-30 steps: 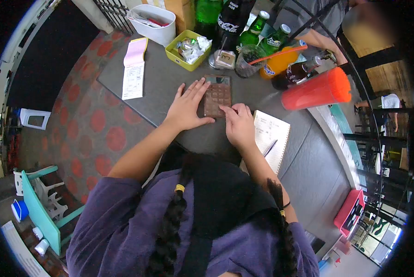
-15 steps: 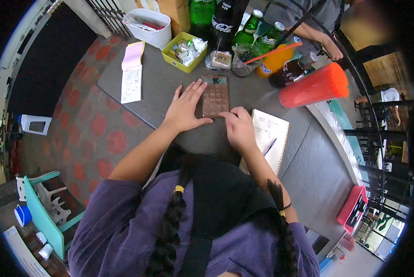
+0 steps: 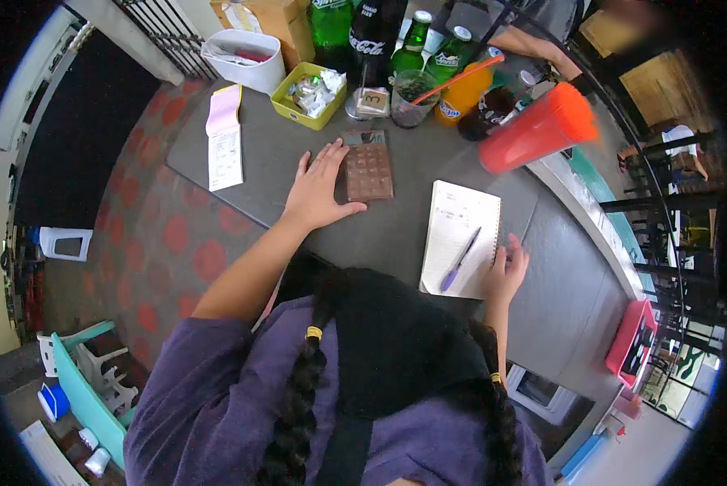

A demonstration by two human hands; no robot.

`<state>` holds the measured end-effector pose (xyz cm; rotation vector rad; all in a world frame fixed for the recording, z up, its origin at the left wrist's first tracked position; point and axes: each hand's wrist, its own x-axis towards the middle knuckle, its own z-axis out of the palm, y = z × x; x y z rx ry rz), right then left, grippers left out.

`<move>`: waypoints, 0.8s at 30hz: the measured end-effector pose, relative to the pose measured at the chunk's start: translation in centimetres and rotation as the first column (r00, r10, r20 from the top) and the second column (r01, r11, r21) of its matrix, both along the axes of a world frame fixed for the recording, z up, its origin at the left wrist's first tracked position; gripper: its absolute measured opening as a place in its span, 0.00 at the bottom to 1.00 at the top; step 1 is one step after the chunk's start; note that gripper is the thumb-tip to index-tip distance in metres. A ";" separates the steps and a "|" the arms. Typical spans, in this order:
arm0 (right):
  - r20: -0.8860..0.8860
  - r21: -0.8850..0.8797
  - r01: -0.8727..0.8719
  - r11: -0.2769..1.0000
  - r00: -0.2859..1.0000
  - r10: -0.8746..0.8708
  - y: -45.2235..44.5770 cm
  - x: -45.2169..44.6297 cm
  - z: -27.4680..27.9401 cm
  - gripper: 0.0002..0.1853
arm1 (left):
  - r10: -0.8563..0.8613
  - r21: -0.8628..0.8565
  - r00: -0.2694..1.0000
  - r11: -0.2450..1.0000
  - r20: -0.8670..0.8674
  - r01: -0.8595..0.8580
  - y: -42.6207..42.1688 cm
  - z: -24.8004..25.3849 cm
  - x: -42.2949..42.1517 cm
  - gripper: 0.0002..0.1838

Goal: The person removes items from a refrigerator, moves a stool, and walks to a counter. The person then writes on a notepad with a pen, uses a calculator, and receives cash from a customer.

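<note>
A brown calculator [image 3: 369, 168] lies on the grey table [image 3: 331, 251]. My left hand [image 3: 319, 190] rests flat at its left edge, fingers spread, fingertips touching its upper left side. To the right, a spiral notebook [image 3: 452, 212] lies open with handwriting at its top, and a purple pen [image 3: 460, 261] lies across the page. My right hand [image 3: 507, 271] is at the notebook's lower right edge, its fingers apart and slightly bent, with nothing visible in them. A receipt pad [image 3: 226, 146] with a pink sheet folded up lies at the far left.
Along the back stand a white bin [image 3: 246, 63], a yellow-green basket [image 3: 308, 97], a number 3 block [image 3: 372, 101], bottles, a glass [image 3: 414, 99] with a straw and a red tumbler [image 3: 537, 130]. A pink tray [image 3: 631, 343] is at right. Another person's arm [image 3: 533, 47] shows behind.
My right hand has left the calculator and moved right and down to the notebook's right edge, uncovering the page. My left hand stays at the calculator. The view has shifted slightly.
</note>
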<state>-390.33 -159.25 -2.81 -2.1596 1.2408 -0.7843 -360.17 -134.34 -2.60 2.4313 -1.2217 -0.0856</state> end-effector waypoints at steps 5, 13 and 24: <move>-0.106 -0.025 -0.106 0.994 0.989 0.103 0.5 -1.7 -2.1 0.19 | -0.002 -0.023 1.000 1.000 0.012 0.003 0.1 -0.1 -0.1 0.59; -0.090 0.020 -0.063 0.998 0.994 0.064 2.8 1.3 -1.0 0.17 | -0.025 -0.035 0.999 0.999 0.021 0.025 0.1 -0.2 -0.1 0.59; 0.041 -0.068 -0.032 0.997 0.999 0.035 4.2 1.1 -1.4 0.15 | -0.039 0.015 0.998 0.999 0.046 0.038 -0.1 -0.6 0.1 0.57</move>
